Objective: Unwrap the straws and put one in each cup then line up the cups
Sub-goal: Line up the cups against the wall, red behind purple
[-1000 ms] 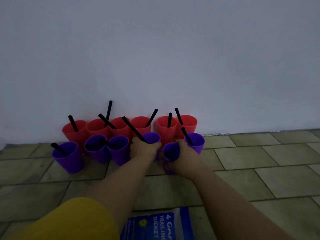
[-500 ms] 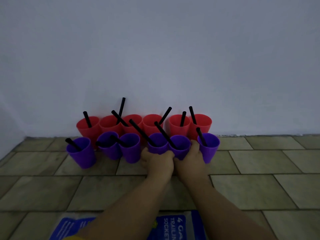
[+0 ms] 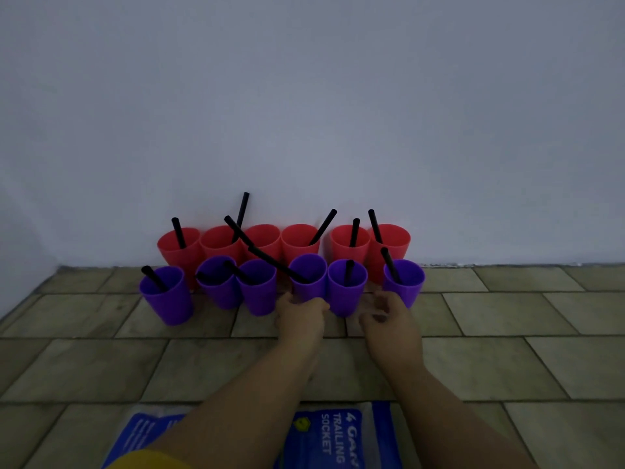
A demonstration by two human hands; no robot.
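Hazard: purple cup [image 3: 314, 286] is being clamped by left hand [image 3: 301, 314]; its leaning straw [image 3: 277, 264] may be flicked out. Right hand [image 3: 389, 318], right of that cup, is being held slack, empty.

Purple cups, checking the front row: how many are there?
6, front row, left to right: first purple cup, second, third, fourth, fifth, sixth. None seems hidden.

Dim, flat, bluish light with no clear source. The wall [image 3: 338, 113] darkens toward its corners. Only faint, soft shadows lie under the cups [image 3: 346, 292]. The right hand [image 3: 389, 319] is smeared with blur. Floor [image 3: 507, 367] tile lines bow near the edges, and the packet [image 3: 324, 434] print is soft.
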